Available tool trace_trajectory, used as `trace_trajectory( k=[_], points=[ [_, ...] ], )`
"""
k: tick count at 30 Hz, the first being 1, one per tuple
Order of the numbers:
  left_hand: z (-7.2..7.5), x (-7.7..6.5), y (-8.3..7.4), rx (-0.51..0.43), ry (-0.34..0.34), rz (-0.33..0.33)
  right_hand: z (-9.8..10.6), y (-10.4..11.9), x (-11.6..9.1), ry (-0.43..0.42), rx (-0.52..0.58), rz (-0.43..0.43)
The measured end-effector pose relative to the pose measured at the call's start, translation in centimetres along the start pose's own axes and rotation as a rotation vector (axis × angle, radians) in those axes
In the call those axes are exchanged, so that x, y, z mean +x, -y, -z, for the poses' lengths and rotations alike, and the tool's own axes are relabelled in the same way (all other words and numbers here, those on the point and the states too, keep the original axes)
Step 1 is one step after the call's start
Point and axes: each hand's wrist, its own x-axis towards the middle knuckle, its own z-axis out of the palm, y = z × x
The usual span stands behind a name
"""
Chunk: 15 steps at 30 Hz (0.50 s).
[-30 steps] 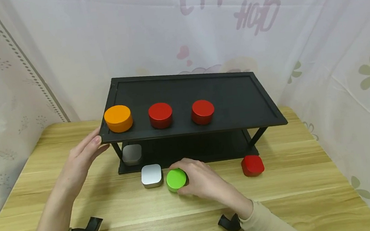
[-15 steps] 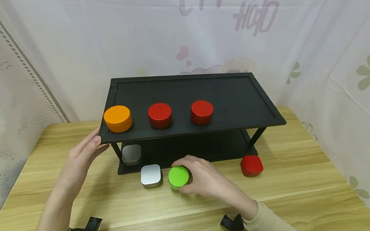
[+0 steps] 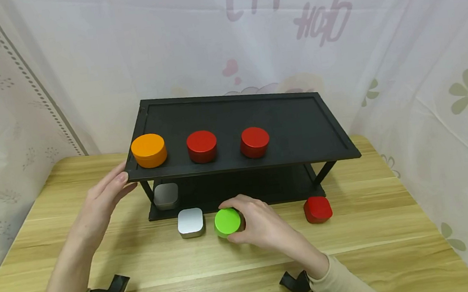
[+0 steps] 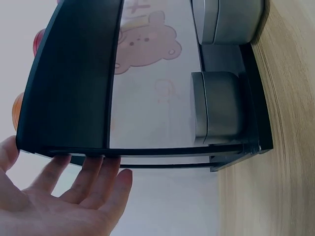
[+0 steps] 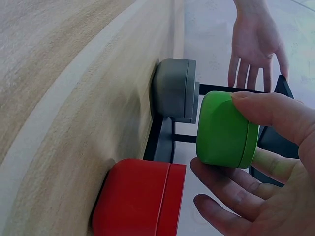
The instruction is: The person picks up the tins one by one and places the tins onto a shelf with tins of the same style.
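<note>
Two hands are seen over the wooden counter (image 3: 358,247). The right hand (image 3: 260,225) is curled round a green tin (image 3: 227,222), which is pinched between the thumb and the fingers; in the right wrist view the tin is seen clear of the wood, held just in front of the lower tier of a black shelf (image 3: 292,125). The left hand (image 3: 103,199) is spread, its fingers straight, and is laid against the left front corner of the shelf's top board; nothing is gripped by it.

Just left of the right hand, a silver square tin (image 3: 190,222) is set on the counter, close beside the green tin. A second silver tin (image 3: 166,195) is kept on the shelf's lower tier, between the two hands and nearer the left one. Well to the right of the right hand, a red square tin (image 3: 318,209) is placed on the counter before the shelf's right leg.

On the top board, an orange round tin (image 3: 149,150) is found just beyond the left hand's fingertips. Two red round tins (image 3: 202,146) (image 3: 254,141) are lined up to its right, above and beyond the right hand.
</note>
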Motion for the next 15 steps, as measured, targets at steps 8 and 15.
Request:
trace_trajectory(
  k=[8,15],
  points=[
    [-0.24,0.02,-0.2,-0.051,-0.006,-0.017,0.32,0.09,-0.24,-0.007,0.009,-0.015],
    [-0.35,0.0,-0.39,-0.074,0.007,-0.023,0.53,0.12,-0.39,-0.012,0.019,-0.009]
  ],
)
